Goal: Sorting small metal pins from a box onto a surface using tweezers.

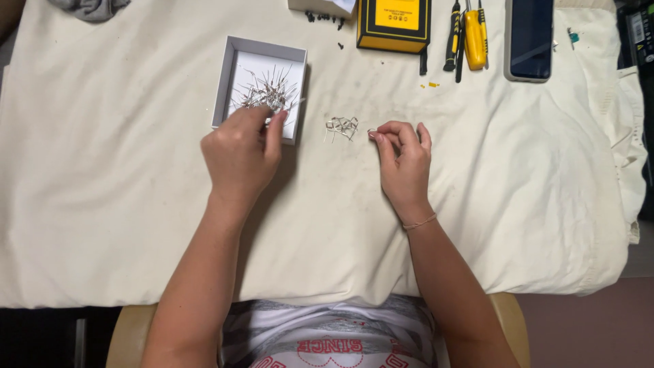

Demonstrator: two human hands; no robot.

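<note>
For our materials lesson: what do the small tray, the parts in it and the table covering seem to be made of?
Tray: probably matt grey-and-white cardboard, given its thin straight walls.
Parts in tray: likely metal wire, thin with a silvery glint; the left hand reaches into them.
Table covering: cream cloth, wrinkled and stained.

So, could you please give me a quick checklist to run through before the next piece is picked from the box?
1. Left hand at the box: ok.
2. Left fingers pinching one piece: cannot tell.
3. Box flat, pieces inside: ok.
4. Right hand beside the small pile, not touching it: ok.
5. Right fingertips empty: cannot tell.
6. Screwdrivers and phone away from the hands: ok.
</note>
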